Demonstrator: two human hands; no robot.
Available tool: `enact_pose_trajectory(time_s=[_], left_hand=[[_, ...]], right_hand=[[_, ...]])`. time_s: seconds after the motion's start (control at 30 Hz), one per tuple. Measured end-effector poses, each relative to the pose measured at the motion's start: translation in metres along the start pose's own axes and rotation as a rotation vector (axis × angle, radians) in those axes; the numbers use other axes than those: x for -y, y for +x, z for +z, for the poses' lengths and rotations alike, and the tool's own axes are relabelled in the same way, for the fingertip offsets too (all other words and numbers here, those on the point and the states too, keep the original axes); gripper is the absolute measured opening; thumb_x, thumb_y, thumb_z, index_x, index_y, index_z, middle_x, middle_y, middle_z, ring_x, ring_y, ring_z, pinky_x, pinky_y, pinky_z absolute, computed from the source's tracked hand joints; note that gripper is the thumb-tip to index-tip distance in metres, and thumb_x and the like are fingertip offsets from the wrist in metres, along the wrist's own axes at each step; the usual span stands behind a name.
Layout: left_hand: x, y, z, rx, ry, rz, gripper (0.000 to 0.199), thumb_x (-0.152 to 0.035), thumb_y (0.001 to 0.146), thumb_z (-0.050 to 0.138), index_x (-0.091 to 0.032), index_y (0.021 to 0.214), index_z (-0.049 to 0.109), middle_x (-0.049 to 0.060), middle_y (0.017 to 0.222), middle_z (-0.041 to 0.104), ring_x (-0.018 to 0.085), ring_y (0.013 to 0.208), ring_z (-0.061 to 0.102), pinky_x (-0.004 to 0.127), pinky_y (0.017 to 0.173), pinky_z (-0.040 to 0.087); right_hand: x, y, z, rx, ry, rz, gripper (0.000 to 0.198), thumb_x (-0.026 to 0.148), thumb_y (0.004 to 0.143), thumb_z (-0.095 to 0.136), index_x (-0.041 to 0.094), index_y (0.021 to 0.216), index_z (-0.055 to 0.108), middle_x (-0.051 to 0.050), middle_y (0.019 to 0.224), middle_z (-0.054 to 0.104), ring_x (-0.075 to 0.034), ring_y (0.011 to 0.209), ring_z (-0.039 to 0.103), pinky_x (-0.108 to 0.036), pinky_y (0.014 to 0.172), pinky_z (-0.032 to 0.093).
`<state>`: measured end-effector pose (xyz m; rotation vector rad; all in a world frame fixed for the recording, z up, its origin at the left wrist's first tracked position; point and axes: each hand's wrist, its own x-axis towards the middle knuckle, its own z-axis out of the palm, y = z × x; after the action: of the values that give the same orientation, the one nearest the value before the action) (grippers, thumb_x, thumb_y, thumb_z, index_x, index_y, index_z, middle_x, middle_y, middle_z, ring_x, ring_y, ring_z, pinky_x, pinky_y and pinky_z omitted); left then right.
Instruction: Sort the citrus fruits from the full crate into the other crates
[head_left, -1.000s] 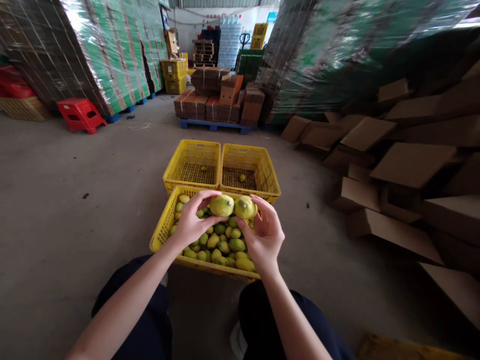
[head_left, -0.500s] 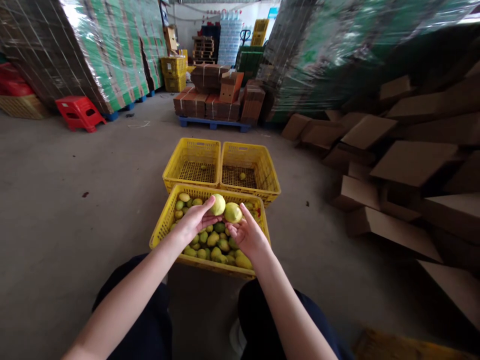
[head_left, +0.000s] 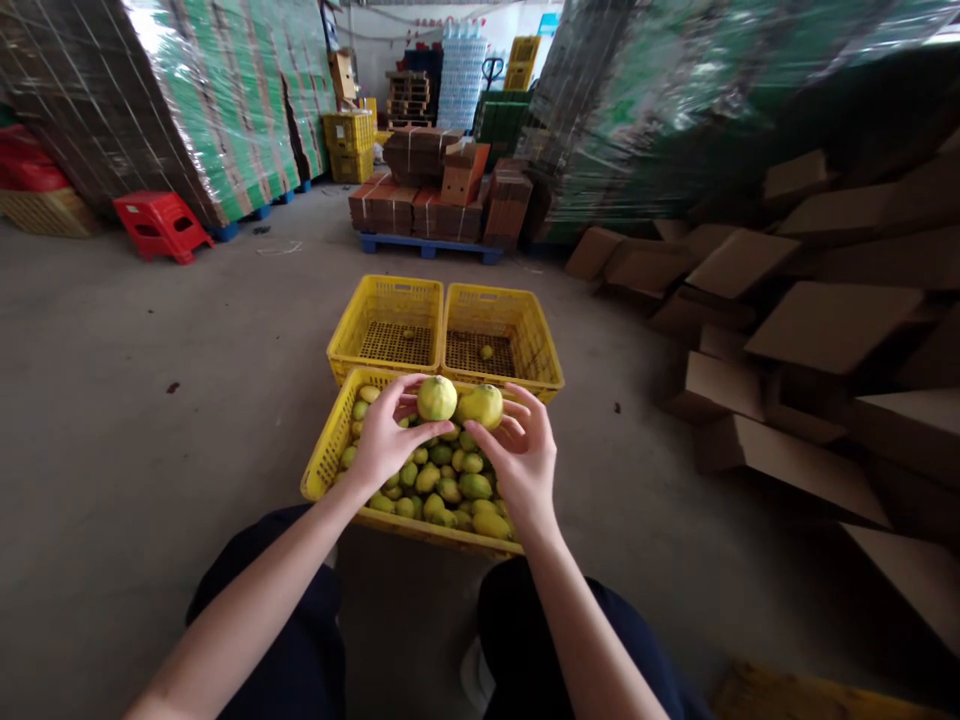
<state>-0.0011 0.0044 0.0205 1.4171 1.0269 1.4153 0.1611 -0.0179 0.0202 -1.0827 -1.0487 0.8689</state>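
Observation:
My left hand point(head_left: 394, 430) is closed round a yellow-green lemon point(head_left: 437, 398), thumb below it and fingers behind. Beside it, my right hand point(head_left: 527, 450) grips a second lemon point(head_left: 481, 405) between thumb and fingers. The two lemons are side by side, held above a yellow plastic crate point(head_left: 319, 455). Many yellow and green lemons point(head_left: 427, 478) fill the bottom of that crate. My hands and forearms hide part of its contents.
Two more yellow crates, a left one point(head_left: 346, 325) and a right one point(head_left: 541, 340), stand just beyond, each with a small fruit inside. Cardboard boxes point(head_left: 832, 325) are heaped on the right. A red stool point(head_left: 161, 225) and a blue pallet point(head_left: 427, 248) of flattened cartons stand farther back.
Both hands have turned over, thumbs now nearer me and below the lemons. The right hand has shifted slightly right and up, and its lemon has rotated. Both lemons stay held.

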Motion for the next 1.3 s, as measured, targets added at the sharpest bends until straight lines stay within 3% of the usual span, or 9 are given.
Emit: enact_pose_trajectory(time_s=[0.1,0.2,0.3,0.47,0.6,0.8,0.97,1.17,1.3], left_hand=[[0.001,-0.001,-0.001,0.009,0.048,0.083,0.054,-0.035,0.063,0.087,-0.026,0.112,0.067,0.007,0.123,0.053,0.018,0.101,0.063,0.033,0.091,0.056],[-0.003,-0.001,-0.002,0.065,0.011,0.078,0.056,-0.033,0.065,0.086,-0.028,0.117,0.066,0.006,0.119,0.053,0.02,0.107,0.062,0.032,0.093,0.055],[-0.008,0.002,-0.005,0.129,-0.133,-0.06,0.06,-0.03,0.067,0.085,-0.027,0.123,0.062,0.006,0.118,0.058,0.02,0.104,0.064,0.034,0.094,0.054],[-0.005,0.004,-0.005,0.102,-0.391,-0.413,0.036,-0.031,0.077,0.075,-0.02,0.111,0.066,0.008,0.111,0.068,0.023,0.108,0.064,0.037,0.097,0.052],[0.003,-0.001,0.007,0.064,-0.473,-0.566,0.033,-0.037,0.077,0.075,-0.018,0.103,0.066,0.008,0.104,0.07,0.022,0.102,0.065,0.032,0.086,0.055],[0.005,-0.003,0.018,-0.054,-0.465,-0.681,0.038,-0.052,0.077,0.072,-0.018,0.091,0.062,0.003,0.08,0.069,0.016,0.073,0.067,0.023,0.058,0.051],[0.005,0.004,0.014,-0.173,-0.571,-0.856,0.043,-0.058,0.088,0.056,-0.016,0.079,0.063,0.005,0.066,0.066,0.011,0.05,0.058,0.02,0.043,0.044],[0.005,0.005,0.01,-0.142,-0.64,-0.881,0.04,-0.053,0.092,0.052,-0.016,0.089,0.065,0.005,0.07,0.067,0.012,0.052,0.06,0.019,0.038,0.043],[0.011,0.007,0.008,-0.208,-0.641,-0.922,0.041,-0.057,0.09,0.053,-0.017,0.083,0.061,0.003,0.063,0.061,0.013,0.05,0.059,0.02,0.036,0.039]], right_hand=[[-0.003,-0.003,0.004,0.002,0.019,-0.102,0.054,0.028,0.067,0.082,0.029,0.113,0.055,-0.002,0.11,0.065,-0.019,0.099,0.065,-0.039,0.088,0.055],[-0.001,-0.003,0.003,0.023,0.053,-0.095,0.041,0.028,0.069,0.08,0.026,0.105,0.059,-0.002,0.109,0.066,-0.02,0.102,0.065,-0.04,0.091,0.055],[0.002,0.0,-0.003,0.057,0.086,0.014,0.041,0.03,0.068,0.082,0.025,0.105,0.065,-0.003,0.106,0.07,-0.021,0.099,0.067,-0.04,0.09,0.054],[-0.004,0.005,-0.007,0.129,0.148,0.304,0.044,0.041,0.071,0.076,0.023,0.111,0.069,-0.004,0.108,0.073,-0.023,0.098,0.068,-0.038,0.087,0.053],[-0.013,0.001,0.003,0.138,0.242,0.463,0.036,0.051,0.074,0.068,0.022,0.095,0.07,-0.002,0.092,0.073,-0.022,0.084,0.067,-0.032,0.066,0.055],[-0.009,-0.009,0.016,0.146,0.22,0.572,0.031,0.046,0.07,0.078,0.023,0.082,0.061,0.005,0.065,0.062,-0.012,0.053,0.053,-0.023,0.044,0.04],[-0.013,-0.001,0.013,0.189,0.358,0.649,0.037,0.053,0.069,0.075,0.021,0.075,0.06,0.0,0.067,0.066,-0.018,0.063,0.061,-0.025,0.044,0.04],[-0.017,0.004,0.013,0.168,0.387,0.72,0.043,0.056,0.063,0.078,0.019,0.081,0.065,-0.001,0.068,0.069,-0.019,0.061,0.065,-0.028,0.047,0.049],[-0.016,0.005,0.018,0.039,0.344,0.752,0.041,0.06,0.068,0.073,0.021,0.074,0.062,-0.001,0.061,0.067,-0.019,0.054,0.062,-0.029,0.041,0.049]])
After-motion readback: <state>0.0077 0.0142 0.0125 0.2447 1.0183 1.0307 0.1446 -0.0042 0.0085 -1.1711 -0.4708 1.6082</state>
